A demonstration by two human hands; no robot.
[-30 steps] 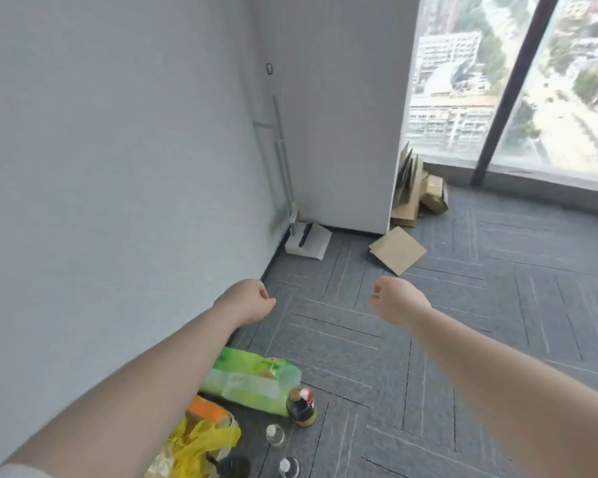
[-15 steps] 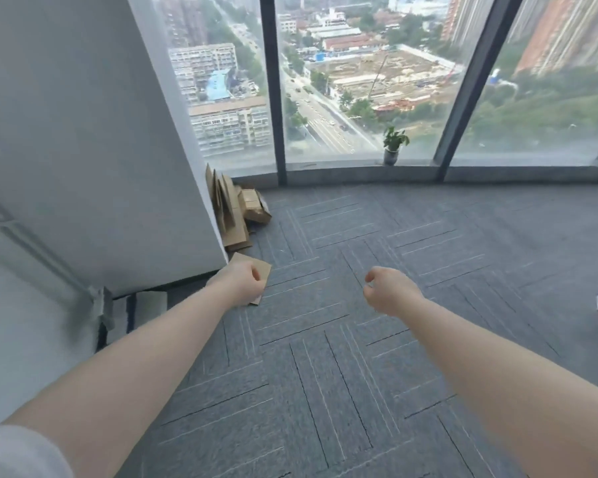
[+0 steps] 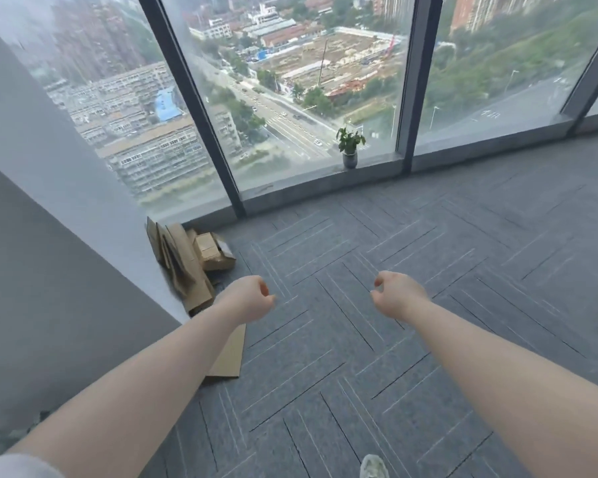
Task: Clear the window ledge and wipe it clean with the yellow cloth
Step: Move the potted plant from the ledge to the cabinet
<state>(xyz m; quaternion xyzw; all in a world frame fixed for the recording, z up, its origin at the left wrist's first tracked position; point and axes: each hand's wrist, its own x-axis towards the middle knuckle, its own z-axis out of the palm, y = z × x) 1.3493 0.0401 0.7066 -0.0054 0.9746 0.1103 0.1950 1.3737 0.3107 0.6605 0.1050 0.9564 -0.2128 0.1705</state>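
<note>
Both bare arms reach forward over grey herringbone carpet tiles; the left hand and right hand are loosely curled, holding nothing. Flattened brown cardboard boxes lean against the white wall. Farther off, the grey window ledge carries a small potted green plant, touching it.

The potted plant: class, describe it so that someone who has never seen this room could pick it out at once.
Find the tall windows and follow the grey window ledge along their base. Just left of the second dark window post from the left stands the potted plant: a small leafy green sprig in a dark rounded pot. It is the only object standing on the ledge; the cardboard pieces lie on the carpet.
</note>
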